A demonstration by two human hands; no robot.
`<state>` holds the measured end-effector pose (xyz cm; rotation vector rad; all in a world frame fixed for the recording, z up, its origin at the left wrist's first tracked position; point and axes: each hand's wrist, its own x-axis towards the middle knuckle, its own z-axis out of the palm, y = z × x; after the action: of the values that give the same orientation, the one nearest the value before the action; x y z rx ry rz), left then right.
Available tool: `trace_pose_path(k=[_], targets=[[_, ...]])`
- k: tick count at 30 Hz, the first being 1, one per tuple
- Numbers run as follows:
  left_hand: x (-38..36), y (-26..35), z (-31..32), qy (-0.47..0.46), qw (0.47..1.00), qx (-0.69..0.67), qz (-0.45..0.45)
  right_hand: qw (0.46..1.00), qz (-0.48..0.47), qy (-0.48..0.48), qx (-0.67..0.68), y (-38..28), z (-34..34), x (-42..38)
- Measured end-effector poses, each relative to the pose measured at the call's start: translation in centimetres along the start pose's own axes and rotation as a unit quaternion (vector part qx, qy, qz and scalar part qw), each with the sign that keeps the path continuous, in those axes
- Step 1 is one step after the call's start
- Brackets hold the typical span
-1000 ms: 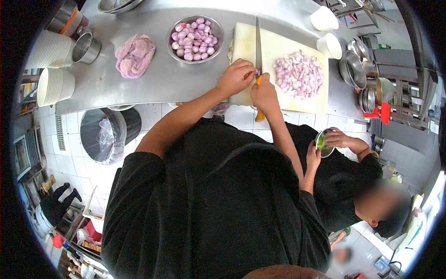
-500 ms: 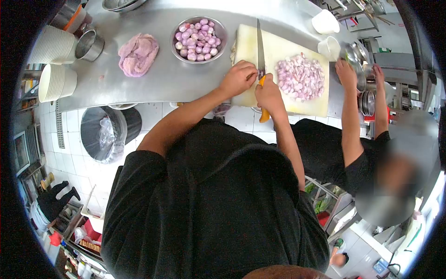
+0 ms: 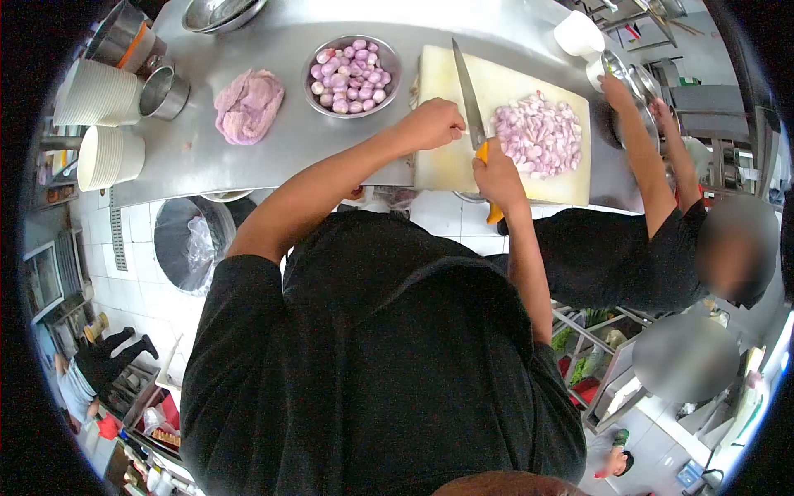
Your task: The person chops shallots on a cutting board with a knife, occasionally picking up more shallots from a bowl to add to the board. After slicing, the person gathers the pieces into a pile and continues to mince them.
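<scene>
While the right hand [image 3: 499, 175] is wrapped firmly around the knife [image 3: 468, 89] in the head view, it covers the middle of the yellow handle, leaving only its two ends visible. The left hand [image 3: 438, 122] is curled over the near part of the cutting board [image 3: 438, 73]; its fingertips are partly hidden, and I cannot tell whether they pinch anything. Beyond the board's right edge, a co-worker's arms [image 3: 649, 178] partly cover metal bowls [image 3: 643, 81], whose contents are hard to make out.

The knife is over the board, just left of the chopped shallots [image 3: 542, 136]. Its long axis runs away from the person, the tip pointing to the far edge and slightly left, the handle's butt jutting past the near edge towards the body.
</scene>
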<state>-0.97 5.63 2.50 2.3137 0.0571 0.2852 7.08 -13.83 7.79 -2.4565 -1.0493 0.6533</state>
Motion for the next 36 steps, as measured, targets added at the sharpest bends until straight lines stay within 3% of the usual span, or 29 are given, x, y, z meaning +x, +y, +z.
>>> trace_pose_path(k=[2, 10, 13, 16, 36], targets=[[-0.4, 1.1, 0.0, 0.019, 0.997, -0.024, -0.065, 0.993, 0.070, -0.046, 0.083, -2.6, -0.8, -1.2], [-1.3, 2.8, 2.7, 0.144, 0.968, -0.050, -0.199, 0.996, 0.058, -0.017, 0.071, -1.8, 2.2, -1.1], [-0.9, 2.5, 2.4, 0.100, 0.950, -0.116, -0.272, 0.995, 0.061, -0.023, 0.082, -3.0, 1.6, -1.3], [-1.0, 2.8, 1.5, 0.089, 0.933, -0.187, -0.296, 0.989, 0.101, -0.055, 0.092, -4.3, 0.5, -1.3], [-1.4, 3.9, 0.9, 0.095, 0.912, -0.229, -0.326, 0.995, 0.072, -0.017, 0.068, -3.0, 2.5, -0.7]])
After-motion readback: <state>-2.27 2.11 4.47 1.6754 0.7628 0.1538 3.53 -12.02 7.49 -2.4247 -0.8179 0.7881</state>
